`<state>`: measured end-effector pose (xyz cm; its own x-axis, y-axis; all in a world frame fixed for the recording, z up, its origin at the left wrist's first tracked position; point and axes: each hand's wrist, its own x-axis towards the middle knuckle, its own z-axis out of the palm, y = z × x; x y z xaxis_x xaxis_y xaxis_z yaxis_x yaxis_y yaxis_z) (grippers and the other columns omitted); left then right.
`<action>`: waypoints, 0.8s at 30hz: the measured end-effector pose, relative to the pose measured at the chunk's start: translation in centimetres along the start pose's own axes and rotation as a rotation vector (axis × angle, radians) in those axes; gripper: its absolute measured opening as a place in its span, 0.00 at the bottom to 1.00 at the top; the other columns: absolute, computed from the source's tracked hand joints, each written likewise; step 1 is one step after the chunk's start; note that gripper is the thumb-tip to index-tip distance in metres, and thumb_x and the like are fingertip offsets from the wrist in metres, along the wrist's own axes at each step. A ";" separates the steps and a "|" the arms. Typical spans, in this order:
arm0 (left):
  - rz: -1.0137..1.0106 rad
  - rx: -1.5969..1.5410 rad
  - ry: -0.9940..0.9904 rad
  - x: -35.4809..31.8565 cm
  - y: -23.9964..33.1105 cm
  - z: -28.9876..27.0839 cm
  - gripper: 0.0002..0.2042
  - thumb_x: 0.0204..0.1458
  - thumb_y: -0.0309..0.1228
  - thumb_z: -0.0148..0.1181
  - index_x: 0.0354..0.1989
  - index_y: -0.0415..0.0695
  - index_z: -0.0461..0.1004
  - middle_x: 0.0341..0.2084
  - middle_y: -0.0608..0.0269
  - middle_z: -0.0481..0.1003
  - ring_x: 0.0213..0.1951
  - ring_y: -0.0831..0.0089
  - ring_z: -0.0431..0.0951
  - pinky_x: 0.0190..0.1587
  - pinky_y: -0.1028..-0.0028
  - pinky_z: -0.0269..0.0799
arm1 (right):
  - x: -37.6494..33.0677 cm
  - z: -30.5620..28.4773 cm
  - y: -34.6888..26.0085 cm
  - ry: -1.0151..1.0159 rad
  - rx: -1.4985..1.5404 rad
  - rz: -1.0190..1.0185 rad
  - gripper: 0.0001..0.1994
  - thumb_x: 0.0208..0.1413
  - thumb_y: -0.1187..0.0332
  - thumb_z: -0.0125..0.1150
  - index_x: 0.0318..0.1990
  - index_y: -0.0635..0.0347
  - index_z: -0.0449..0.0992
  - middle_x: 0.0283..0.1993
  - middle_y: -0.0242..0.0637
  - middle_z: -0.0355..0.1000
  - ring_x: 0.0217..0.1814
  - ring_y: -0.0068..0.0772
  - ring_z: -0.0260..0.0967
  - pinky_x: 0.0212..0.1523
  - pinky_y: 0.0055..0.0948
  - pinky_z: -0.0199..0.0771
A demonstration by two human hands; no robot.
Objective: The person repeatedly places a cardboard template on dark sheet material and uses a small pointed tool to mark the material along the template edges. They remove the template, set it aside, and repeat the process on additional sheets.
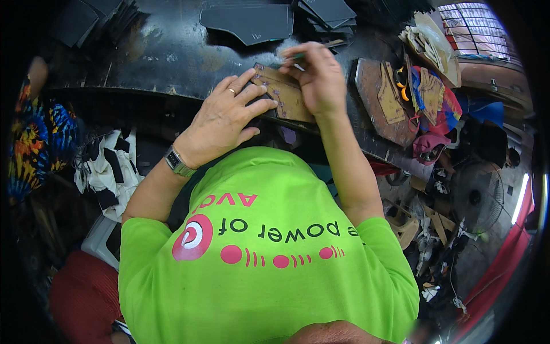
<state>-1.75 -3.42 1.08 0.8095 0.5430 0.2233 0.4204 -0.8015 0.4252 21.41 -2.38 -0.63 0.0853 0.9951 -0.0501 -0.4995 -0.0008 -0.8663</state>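
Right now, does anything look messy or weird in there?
Yes, the floor on the right: pale scraps lie tangled and strewn near the fan, rather than gathered up. Around the left hand and the brown pattern piece it touches, nothing looks spilled.

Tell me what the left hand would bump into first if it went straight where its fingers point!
Probably the right hand. The left hand lies partly on the brown board and points across it toward there, though depth is hard to judge.
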 end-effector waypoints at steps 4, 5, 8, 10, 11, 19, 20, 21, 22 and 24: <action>-0.022 0.014 -0.032 0.2 -0.1 -0.2 0.28 0.45 0.33 0.78 0.58 0.52 0.77 0.59 0.60 0.73 0.73 0.53 0.63 0.72 0.54 0.62 | -1.2 -2.2 -3.2 0.034 -0.105 -0.173 0.12 0.74 0.66 0.51 0.48 0.64 0.78 0.53 0.47 0.78 0.49 0.38 0.78 0.53 0.42 0.81; -0.020 -0.013 -0.007 0.4 -0.2 -0.2 0.27 0.45 0.33 0.78 0.57 0.52 0.77 0.58 0.59 0.74 0.72 0.53 0.64 0.71 0.54 0.63 | -2.1 -2.5 -3.9 0.054 -0.254 -0.135 0.12 0.73 0.65 0.54 0.49 0.64 0.79 0.53 0.47 0.78 0.48 0.39 0.79 0.52 0.41 0.81; -0.020 -0.065 0.059 0.9 -0.4 -0.2 0.24 0.47 0.33 0.76 0.54 0.50 0.78 0.53 0.59 0.76 0.67 0.53 0.70 0.68 0.57 0.67 | -5.0 -2.4 -4.8 0.002 -1.083 -0.192 0.15 0.65 0.64 0.64 0.54 0.63 0.80 0.53 0.47 0.77 0.49 0.46 0.77 0.53 0.42 0.78; -0.006 -0.079 0.129 1.4 -0.6 -0.3 0.21 0.48 0.33 0.76 0.51 0.48 0.78 0.49 0.60 0.77 0.61 0.55 0.75 0.63 0.60 0.70 | -6.6 -2.2 -4.9 -0.041 -1.634 -0.328 0.26 0.51 0.61 0.76 0.57 0.60 0.80 0.53 0.48 0.74 0.53 0.53 0.74 0.54 0.43 0.76; -0.059 -0.107 0.155 1.6 -0.7 -0.4 0.20 0.48 0.33 0.75 0.50 0.48 0.78 0.48 0.60 0.78 0.57 0.55 0.77 0.61 0.60 0.72 | -7.0 -2.2 -4.8 -0.046 -1.756 -0.236 0.27 0.49 0.60 0.79 0.55 0.62 0.80 0.59 0.46 0.72 0.56 0.52 0.73 0.57 0.44 0.75; -0.203 -0.071 0.477 3.5 -3.5 -2.7 0.12 0.53 0.28 0.72 0.46 0.46 0.83 0.47 0.60 0.81 0.51 0.57 0.80 0.56 0.61 0.73 | -4.9 -4.4 -6.5 -0.001 -0.758 0.311 0.10 0.52 0.71 0.78 0.36 0.60 0.79 0.32 0.25 0.76 0.34 0.23 0.73 0.40 0.25 0.73; -0.214 -0.026 0.485 3.4 -4.1 -3.1 0.13 0.52 0.29 0.72 0.47 0.46 0.83 0.49 0.60 0.80 0.53 0.56 0.79 0.59 0.61 0.72 | -4.4 -4.7 -7.6 -0.016 -0.665 0.213 0.08 0.53 0.75 0.76 0.34 0.59 0.79 0.34 0.22 0.76 0.37 0.14 0.71 0.41 0.20 0.71; -0.219 0.014 0.493 3.4 -4.6 -3.4 0.14 0.52 0.29 0.72 0.48 0.46 0.83 0.51 0.59 0.80 0.55 0.55 0.79 0.61 0.60 0.71 | -3.6 -4.9 -8.9 -0.012 -0.648 0.127 0.08 0.53 0.74 0.76 0.34 0.59 0.80 0.34 0.24 0.76 0.37 0.15 0.72 0.41 0.20 0.71; -0.197 0.051 0.496 3.6 -5.1 -3.5 0.15 0.52 0.30 0.73 0.49 0.46 0.83 0.53 0.59 0.80 0.56 0.56 0.78 0.63 0.60 0.70 | -2.3 -4.9 -10.0 -0.005 -0.634 0.029 0.07 0.53 0.74 0.76 0.35 0.60 0.80 0.34 0.24 0.77 0.37 0.15 0.72 0.42 0.20 0.72; -0.158 0.118 0.505 4.1 -5.9 -3.4 0.18 0.52 0.32 0.73 0.51 0.46 0.83 0.56 0.59 0.79 0.58 0.56 0.78 0.66 0.59 0.68 | 0.9 -4.7 -12.3 0.016 -0.647 -0.097 0.07 0.54 0.72 0.76 0.37 0.61 0.81 0.34 0.25 0.78 0.37 0.16 0.73 0.42 0.20 0.72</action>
<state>-2.24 4.37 2.48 0.4476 0.6884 0.5707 0.5872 -0.7076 0.3930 31.66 -1.92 7.66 0.1194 0.9920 0.0404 0.1302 0.0247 -0.9912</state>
